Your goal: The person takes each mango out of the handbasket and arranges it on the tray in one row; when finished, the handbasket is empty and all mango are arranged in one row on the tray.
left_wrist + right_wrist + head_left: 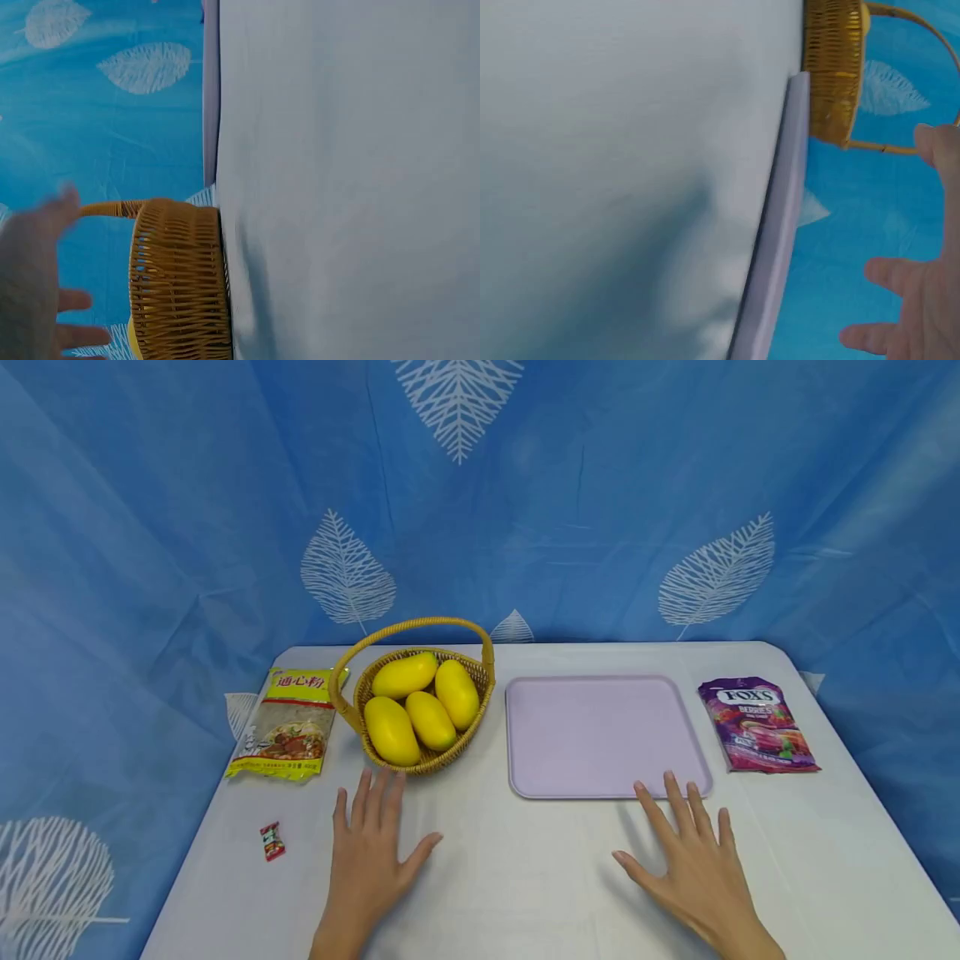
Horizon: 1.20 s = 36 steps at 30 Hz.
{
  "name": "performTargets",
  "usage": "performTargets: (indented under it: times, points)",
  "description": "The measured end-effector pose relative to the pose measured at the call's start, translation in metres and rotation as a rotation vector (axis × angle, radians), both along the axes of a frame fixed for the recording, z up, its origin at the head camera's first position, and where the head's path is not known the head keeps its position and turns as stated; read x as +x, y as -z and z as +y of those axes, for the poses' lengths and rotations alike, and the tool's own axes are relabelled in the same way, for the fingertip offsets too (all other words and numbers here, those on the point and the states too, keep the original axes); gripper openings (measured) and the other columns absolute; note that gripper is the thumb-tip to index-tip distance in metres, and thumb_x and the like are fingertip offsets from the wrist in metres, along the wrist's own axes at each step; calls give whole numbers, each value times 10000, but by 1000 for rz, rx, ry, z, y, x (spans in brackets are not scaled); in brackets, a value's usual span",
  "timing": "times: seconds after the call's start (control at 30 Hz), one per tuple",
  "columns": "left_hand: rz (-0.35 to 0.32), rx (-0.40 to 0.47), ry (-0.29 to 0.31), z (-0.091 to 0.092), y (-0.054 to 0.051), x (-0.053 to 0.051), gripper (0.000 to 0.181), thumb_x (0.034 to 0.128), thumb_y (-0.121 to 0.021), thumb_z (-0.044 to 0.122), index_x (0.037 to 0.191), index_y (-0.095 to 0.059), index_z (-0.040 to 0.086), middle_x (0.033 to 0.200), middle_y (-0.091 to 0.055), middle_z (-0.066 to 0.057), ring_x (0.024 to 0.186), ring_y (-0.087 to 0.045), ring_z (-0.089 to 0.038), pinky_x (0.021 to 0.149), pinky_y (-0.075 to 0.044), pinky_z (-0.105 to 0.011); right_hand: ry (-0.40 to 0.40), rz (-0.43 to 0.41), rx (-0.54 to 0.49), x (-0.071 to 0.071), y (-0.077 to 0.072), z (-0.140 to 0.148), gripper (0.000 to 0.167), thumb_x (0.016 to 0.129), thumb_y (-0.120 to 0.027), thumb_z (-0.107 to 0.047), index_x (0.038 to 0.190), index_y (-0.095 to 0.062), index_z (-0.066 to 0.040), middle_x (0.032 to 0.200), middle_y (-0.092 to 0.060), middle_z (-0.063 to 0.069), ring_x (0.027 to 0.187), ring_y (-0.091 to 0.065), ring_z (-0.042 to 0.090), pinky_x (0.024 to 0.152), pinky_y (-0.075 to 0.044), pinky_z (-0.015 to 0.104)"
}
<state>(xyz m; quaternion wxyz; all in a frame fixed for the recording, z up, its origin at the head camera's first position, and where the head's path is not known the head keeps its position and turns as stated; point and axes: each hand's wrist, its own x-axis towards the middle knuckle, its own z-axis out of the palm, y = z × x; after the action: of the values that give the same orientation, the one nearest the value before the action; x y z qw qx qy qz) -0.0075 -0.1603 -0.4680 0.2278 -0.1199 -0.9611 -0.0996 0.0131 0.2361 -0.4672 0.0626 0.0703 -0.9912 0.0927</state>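
In the head view my left hand (369, 868), fingers spread and straight, is just in front of the wicker basket (429, 767), which holds several yellow mangoes (392, 732). My right hand (693, 872) has its fingers spread near the front right edge of the lilac tray (607, 739). Neither hand holds anything. The left wrist view shows the left hand (34, 277) beside the basket (180, 281). From the right wrist, the right hand (922, 277) appears beyond the tray's side (780, 225), with the basket (834, 75) farther off.
A yellow noodle bag (288, 725) lies left of the basket, with a small red wrapped candy (272, 841) in front of it. A purple FOX'S bag (759, 725) lies right of the tray. Blue leaf-patterned cloth (585, 527) hangs behind the white table (510, 877).
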Motion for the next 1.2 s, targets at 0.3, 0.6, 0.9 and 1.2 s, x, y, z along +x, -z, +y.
performTargets:
  times: [0.3, 0.6, 0.9, 1.2]
  points:
    - [15, 421, -71, -7, -9, -40, 882, 870, -697, 467, 1502, -312, -13, 1533, -336, -238, 1393, -345, -409, 1053, -315, -629, -257, 133, -103, -41, -20, -35, 811, 833, -696, -536, 1513, -387, -219, 1573, -328, 148, 1396, -368, 396, 1127, -288, 588]
    - [-183, 727, -134, -8, 6, -63, 1058, 847, -757, 371, 1582, -44, 102, 1617, -147, -172, 1473, -217, -360, 1126, -282, -595, -533, 161, -251, -82, -39, -78, 695, 888, -703, -386, 1491, -423, -183, 1553, -367, 134, 1341, -460, 335, 1007, -449, 559]
    - [-234, 994, -55, -5, 23, -66, 1009, 878, -739, 194, 1579, -16, 126, 1630, -124, -132, 1477, -207, -299, 1131, -291, -531, -658, 24, -335, -113, -47, -111, 665, 924, -674, -348, 1511, -385, -224, 1577, -330, 96, 1385, -422, 297, 1048, -451, 493]
    - [-185, 1017, -26, 3, 6, -58, 937, 863, -728, 49, 1536, -84, -52, 1574, -185, -270, 1418, -286, -389, 1061, -345, -535, -732, 42, -403, -138, -49, -139, 641, 923, -686, -309, 1491, -416, -185, 1518, -405, 156, 1361, -448, 308, 1045, -453, 488]
